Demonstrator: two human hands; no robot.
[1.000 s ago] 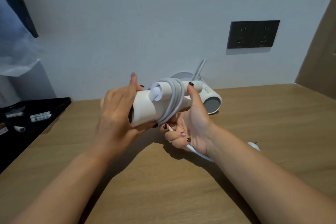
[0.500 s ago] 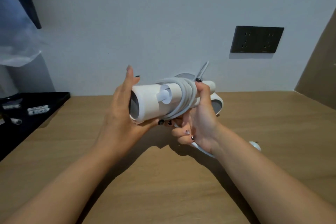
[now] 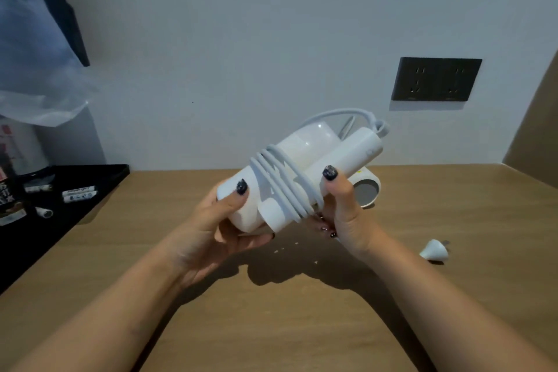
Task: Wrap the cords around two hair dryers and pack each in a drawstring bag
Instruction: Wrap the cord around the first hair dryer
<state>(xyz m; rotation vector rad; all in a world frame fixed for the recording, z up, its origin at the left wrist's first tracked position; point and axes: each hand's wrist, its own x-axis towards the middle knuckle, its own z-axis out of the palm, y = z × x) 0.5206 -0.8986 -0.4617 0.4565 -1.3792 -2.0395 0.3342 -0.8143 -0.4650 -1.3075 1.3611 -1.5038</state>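
Note:
I hold a white hair dryer [image 3: 305, 145] above the wooden table [image 3: 271, 326]. Several turns of its pale cord [image 3: 283, 187] wrap the barrel and the folded handle [image 3: 359, 148]. My left hand [image 3: 217, 220] grips the barrel's near end, thumb on top. My right hand [image 3: 341, 208] holds the handle and the cord coils, thumb pressed on the handle. The cord's white plug [image 3: 434, 250] lies on the table to the right. A second white hair dryer [image 3: 367, 190] lies on the table behind my right hand, mostly hidden.
A black tray [image 3: 69, 190] with small white items sits at the left edge. A translucent plastic bag [image 3: 39, 75] hangs above it. A dark double wall socket [image 3: 436, 79] is on the wall at right. A brown panel rises at the far right.
The dryer has turned in my hands: its open barrel end no longer faces me and the handle now points up to the right. My left thumb moved onto the top of the barrel.

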